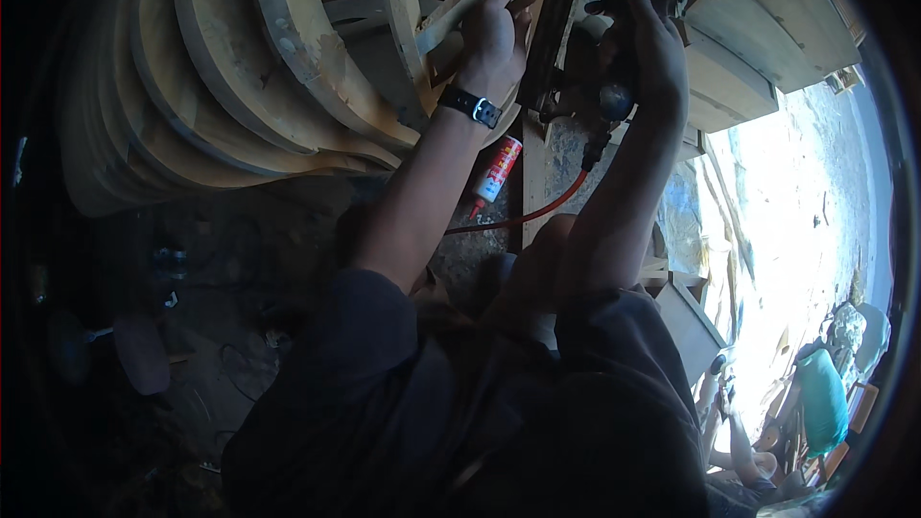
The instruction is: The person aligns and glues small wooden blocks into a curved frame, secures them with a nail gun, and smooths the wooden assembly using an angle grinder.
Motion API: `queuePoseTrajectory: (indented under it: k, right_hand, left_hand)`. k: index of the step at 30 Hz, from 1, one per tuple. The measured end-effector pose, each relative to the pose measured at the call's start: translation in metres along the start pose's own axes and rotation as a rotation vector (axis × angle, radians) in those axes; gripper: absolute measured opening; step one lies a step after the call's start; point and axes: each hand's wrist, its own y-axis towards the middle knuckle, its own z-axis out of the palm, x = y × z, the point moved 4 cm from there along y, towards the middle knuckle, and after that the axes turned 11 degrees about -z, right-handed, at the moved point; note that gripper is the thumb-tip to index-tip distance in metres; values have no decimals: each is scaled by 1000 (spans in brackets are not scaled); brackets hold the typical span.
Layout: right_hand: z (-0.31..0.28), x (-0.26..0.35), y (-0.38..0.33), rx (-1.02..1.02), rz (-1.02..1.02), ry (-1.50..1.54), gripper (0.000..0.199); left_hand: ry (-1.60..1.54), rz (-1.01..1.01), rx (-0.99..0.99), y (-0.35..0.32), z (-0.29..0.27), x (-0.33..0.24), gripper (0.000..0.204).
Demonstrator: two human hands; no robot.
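In my right hand (pixel 657 53) is a dark pneumatic nail gun (pixel 549 38), raised at the upper right with its long magazine toward my left hand. A red air hose (pixel 552 203) runs from its lower end down and to the left. My left hand (pixel 494 43), with a dark watch on the wrist, is closed on the edge of a pale curved wooden frame (pixel 408 24); part of its grip is hidden. Below that hand, a red and white glue bottle (pixel 499 169) lies with its red nozzle pointing down-left.
Several curved wooden ribs (pixel 216 43) fill the upper left. Pale wooden boxes or panels (pixel 720 82) stand at the upper right. Bright sunlit ground (pixel 796 230) lies on the right, with a teal sack (pixel 821 403) and another person's legs (pixel 743 441) at the lower right.
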Motion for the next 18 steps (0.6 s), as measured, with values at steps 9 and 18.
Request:
queuePoseTrajectory:
  k: [9,18]
  right_hand:
    - [-10,-31,13,93,-138,-122,56]
    - [-4,-25,9,153,-128,-147,61]
  left_hand:
    - [-69,-119,28,31,-3,11,55]
    - [-33,-137,-59,23,6,7,55]
